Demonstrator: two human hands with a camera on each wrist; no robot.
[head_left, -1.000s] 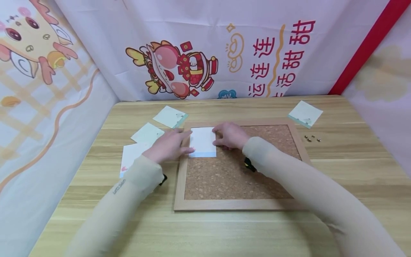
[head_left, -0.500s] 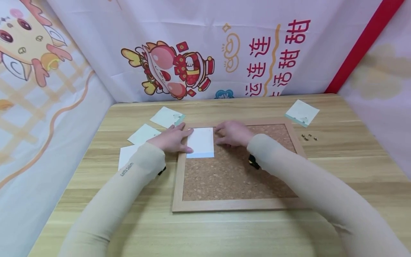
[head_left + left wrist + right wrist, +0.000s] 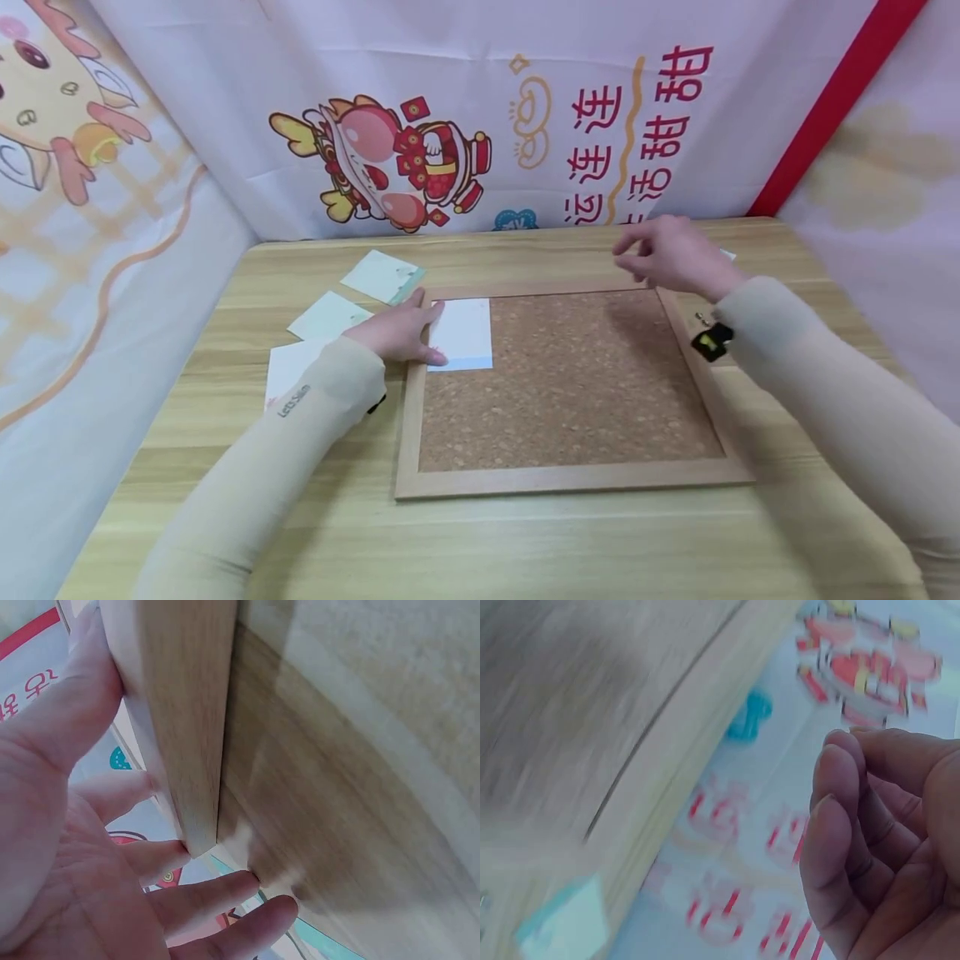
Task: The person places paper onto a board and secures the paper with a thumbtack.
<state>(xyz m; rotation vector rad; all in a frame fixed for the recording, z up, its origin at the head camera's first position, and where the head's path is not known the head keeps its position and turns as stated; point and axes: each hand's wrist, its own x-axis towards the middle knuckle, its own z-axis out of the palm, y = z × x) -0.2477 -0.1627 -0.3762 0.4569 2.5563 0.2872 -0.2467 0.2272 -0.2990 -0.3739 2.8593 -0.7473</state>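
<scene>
A square white note sheet (image 3: 461, 333) with a blue lower strip lies in the upper left corner of the framed corkboard (image 3: 562, 408). With fingers spread, my left hand (image 3: 399, 333) rests over the board's left edge, thumb and index finger touching the sheet. The left wrist view has the thumb against the wooden frame (image 3: 184, 712) and the other fingers reaching past its side. My right hand (image 3: 675, 257) is in the air above the board's far right corner. In the right wrist view its fingers are loosely bent near the thumb, nothing visible between them.
Two pale green sheets (image 3: 384, 275) (image 3: 327, 315) and a white sheet (image 3: 288, 367), partly under the left sleeve, lie left of the board. Small metallic pins (image 3: 702, 319) lie right of it, partly hidden. Another green-edged sheet (image 3: 568, 926) is near the right hand.
My right hand has left the sheet's right edge and moved right and away, toward the far right corner. The left hand stays at the sheet. The view has shifted slightly.
</scene>
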